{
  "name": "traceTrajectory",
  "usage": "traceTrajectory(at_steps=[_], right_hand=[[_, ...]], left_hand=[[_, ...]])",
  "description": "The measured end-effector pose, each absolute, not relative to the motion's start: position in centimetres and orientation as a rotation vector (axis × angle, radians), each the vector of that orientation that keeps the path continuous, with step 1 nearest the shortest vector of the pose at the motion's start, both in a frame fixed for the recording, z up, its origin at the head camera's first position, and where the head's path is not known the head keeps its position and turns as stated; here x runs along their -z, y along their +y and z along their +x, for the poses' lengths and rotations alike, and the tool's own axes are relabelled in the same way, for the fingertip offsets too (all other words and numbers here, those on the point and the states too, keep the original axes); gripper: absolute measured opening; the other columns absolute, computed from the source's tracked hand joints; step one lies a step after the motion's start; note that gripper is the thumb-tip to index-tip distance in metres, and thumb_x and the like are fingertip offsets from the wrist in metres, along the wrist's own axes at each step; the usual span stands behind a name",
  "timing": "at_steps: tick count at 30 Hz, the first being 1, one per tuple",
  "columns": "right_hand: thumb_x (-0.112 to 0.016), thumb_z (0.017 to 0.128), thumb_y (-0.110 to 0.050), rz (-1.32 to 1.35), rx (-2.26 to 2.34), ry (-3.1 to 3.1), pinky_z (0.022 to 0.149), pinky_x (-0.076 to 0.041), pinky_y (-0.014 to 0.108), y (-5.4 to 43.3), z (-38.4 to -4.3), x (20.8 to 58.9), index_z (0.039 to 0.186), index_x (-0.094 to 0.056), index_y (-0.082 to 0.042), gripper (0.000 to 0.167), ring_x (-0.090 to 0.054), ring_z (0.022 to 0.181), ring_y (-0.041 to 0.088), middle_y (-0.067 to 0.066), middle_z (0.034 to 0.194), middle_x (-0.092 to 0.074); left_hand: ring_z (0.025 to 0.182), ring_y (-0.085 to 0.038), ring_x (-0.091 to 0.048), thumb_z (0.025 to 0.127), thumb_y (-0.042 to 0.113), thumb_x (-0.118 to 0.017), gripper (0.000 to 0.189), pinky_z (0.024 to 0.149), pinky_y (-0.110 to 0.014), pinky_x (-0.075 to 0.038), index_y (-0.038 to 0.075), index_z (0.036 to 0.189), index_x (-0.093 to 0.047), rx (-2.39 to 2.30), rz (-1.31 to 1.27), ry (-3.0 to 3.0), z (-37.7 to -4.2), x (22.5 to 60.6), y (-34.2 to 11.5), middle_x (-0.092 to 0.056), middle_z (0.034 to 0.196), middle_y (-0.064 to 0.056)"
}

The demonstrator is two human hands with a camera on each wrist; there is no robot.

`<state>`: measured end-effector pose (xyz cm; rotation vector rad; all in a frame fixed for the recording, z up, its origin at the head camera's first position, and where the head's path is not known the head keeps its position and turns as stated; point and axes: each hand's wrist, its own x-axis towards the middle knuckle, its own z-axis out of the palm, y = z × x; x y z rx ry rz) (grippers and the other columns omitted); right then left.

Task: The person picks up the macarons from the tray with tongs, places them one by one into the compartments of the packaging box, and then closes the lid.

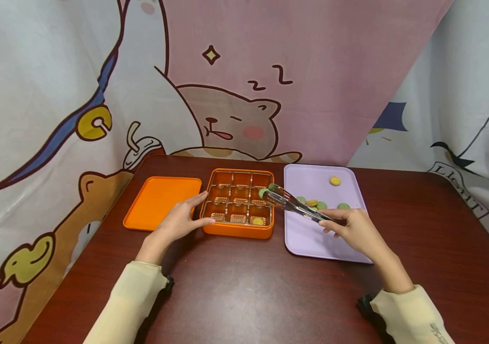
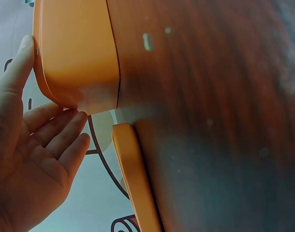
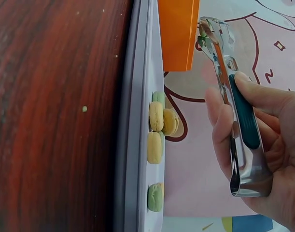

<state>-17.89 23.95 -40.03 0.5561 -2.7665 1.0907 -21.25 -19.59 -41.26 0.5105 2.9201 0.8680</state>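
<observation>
My left hand (image 1: 177,222) touches the near left corner of an orange box (image 1: 238,231), its fingers fairly straight along the side. A clear insert divides the box into several compartments, and one yellow macaron (image 1: 258,221) lies in the near right one. Metal tongs (image 3: 244,121) with dark green grips are held in my right hand (image 1: 358,231). Their tips, above the right side of the box, pinch a green macaron (image 1: 262,193), partly hidden by the metal in the right wrist view.
A lilac tray (image 1: 313,243) right of the box carries several green and yellow macarons, one yellow macaron (image 1: 335,181) apart at the back. Left of the box lies a flat orange lid (image 1: 158,200). A printed curtain (image 1: 313,95) hangs behind the dark wooden table (image 1: 236,296).
</observation>
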Motion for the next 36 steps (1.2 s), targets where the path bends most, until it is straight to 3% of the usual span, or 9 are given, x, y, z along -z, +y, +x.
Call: traceTrajectory(at_steps=[9, 19, 36], right_hand=[[-0.075, 0.087, -0.008, 0.532, -1.068, -2.806, 0.051, -0.054, 0.023, 23.6, -18.0, 39.7, 0.112, -0.074, 0.004, 0.027, -0.066, 0.058, 0.016, 0.005, 0.071, -0.073], [-0.076, 0.087, -0.012, 0.497, -0.992, -2.886, 0.047, -0.047, 0.022, 23.5, -18.0, 38.9, 0.115, -0.074, -0.001, 0.030, -0.054, 0.055, 0.004, 0.002, 0.068, -0.070], [-0.076, 0.088, -0.012, 0.515, -0.951, -2.893, 0.045, -0.043, 0.021, 23.4, -18.0, 38.6, 0.117, -0.074, -0.001, 0.031, -0.051, 0.053, 0.003, 0.001, 0.067, -0.068]], left_hand=[[0.146, -0.035, -0.039, 0.086, 0.047, -0.075, 0.088, 0.116, -0.055, -0.036, 0.012, 0.156, -0.035, -0.870, 0.515, 2.922, -21.3, 41.2, -19.6, -0.036, 0.161, -0.011], [0.145, -0.035, -0.040, 0.086, 0.049, -0.073, 0.088, 0.115, -0.055, -0.037, 0.012, 0.156, -0.034, -0.855, 0.505, 2.918, -21.3, 41.3, -19.6, -0.035, 0.161, -0.010], [0.146, -0.035, -0.038, 0.087, 0.047, -0.074, 0.087, 0.116, -0.055, -0.037, 0.011, 0.156, -0.035, -0.869, 0.517, 2.914, -21.2, 41.1, -19.6, -0.035, 0.161, -0.010]])
